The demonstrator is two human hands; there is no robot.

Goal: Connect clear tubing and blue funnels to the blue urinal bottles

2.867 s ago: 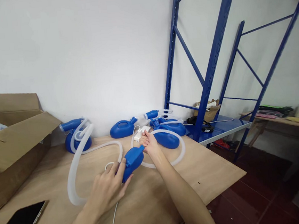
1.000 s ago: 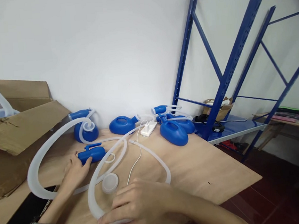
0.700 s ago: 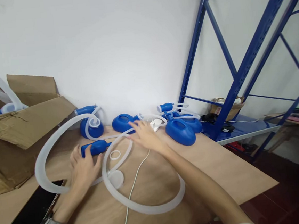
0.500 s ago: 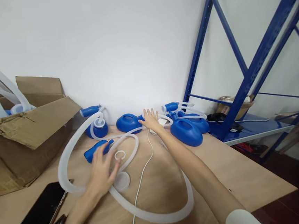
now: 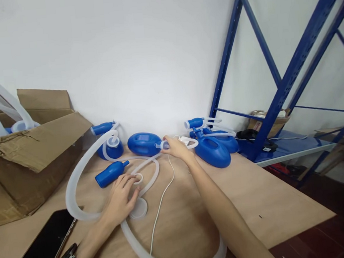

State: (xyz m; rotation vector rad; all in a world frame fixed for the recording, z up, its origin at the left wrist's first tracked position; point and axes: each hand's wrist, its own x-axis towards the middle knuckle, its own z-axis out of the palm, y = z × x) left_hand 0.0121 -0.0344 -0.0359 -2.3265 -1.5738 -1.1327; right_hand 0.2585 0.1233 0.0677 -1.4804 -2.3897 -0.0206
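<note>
Head view shows the right hand [image 5: 173, 147] stretched to the middle of the frame, its fingers curled around the neck of a blue flat bottle [image 5: 145, 144] that lies against the white wall [image 5: 123, 57]. That bottle's long axis runs left to right across the picture, with the neck pointing right, into the hand, so this hand is clearly the nearer of the two. Lower and to the left, the left hand [image 5: 120, 197] rests palm down and loosely spread, fingertips on a small white ring [image 5: 138, 179]; it grips nothing that I can make out. Just below its fingers lies a round white cap [image 5: 138, 209]. A small blue bottle [image 5: 111, 173] lies up and left of that hand, apart from it, its axis tilted, neck pointing to the upper right. A corrugated white hose [image 5: 74, 181] loops around both on the wooden table [image 5: 272, 212].
</note>
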